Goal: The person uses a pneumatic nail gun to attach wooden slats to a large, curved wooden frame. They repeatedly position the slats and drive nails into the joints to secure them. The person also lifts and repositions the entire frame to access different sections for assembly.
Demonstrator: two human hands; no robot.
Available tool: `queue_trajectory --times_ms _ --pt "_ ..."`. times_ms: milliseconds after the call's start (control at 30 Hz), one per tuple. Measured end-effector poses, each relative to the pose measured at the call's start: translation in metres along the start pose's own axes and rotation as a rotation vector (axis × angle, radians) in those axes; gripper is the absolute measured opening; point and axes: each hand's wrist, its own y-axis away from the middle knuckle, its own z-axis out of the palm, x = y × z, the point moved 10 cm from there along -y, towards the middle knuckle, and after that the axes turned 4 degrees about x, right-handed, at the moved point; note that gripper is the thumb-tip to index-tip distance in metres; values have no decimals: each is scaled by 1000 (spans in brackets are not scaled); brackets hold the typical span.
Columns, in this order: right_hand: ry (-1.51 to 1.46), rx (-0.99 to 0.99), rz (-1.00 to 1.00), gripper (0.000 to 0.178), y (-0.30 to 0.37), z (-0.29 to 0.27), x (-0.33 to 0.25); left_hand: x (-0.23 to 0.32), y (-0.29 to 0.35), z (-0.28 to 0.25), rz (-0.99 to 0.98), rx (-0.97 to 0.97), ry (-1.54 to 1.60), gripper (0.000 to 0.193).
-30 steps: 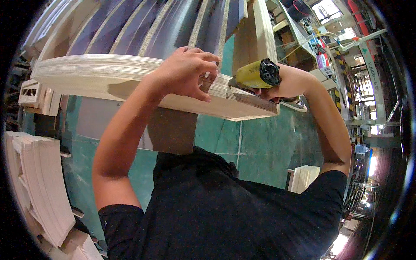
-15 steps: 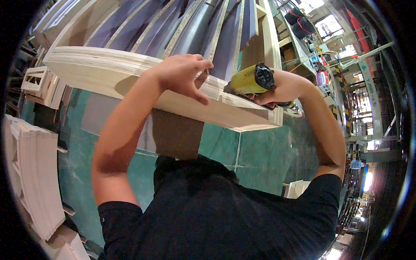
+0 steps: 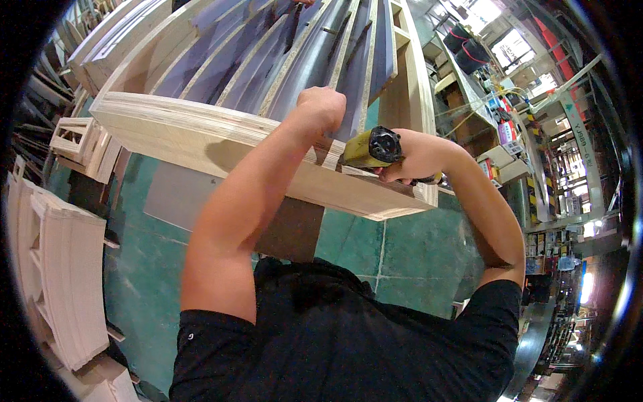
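My right hand (image 3: 429,155) grips a yellow nail gun (image 3: 365,149) with a black-wrapped end. The tool rests at the top edge of the frame's near plywood rail (image 3: 154,137), right of its middle. Just to its left, my left hand (image 3: 323,109) is closed over the near end of a slat (image 3: 340,60) inside the frame; its fingertips are hidden. Several such slats, with bare chipboard edges and grey-purple faces, run away from me between the frame's sides.
A brown board (image 3: 291,231) lies below the rail over the green floor (image 3: 348,234). Stacked pale wooden frames (image 3: 74,281) stand at left. A workbench (image 3: 472,94) with black buckets (image 3: 469,50) stretches along the right. Part of another person's hand seems to show at the far top edge.
My left hand has moved right and farther in, from open above the rail to closed over a slat end. The nail gun has shifted slightly left along the rail. My view has tilted a little.
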Motion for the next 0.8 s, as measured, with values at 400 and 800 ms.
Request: queue_trajectory --times_ms 400,800 --pt "11 22 -21 39 0 0 1 7 4 -1 -83 -53 -60 36" --pt "27 37 -20 36 1 1 -2 0 1 5 -96 -66 -50 35"
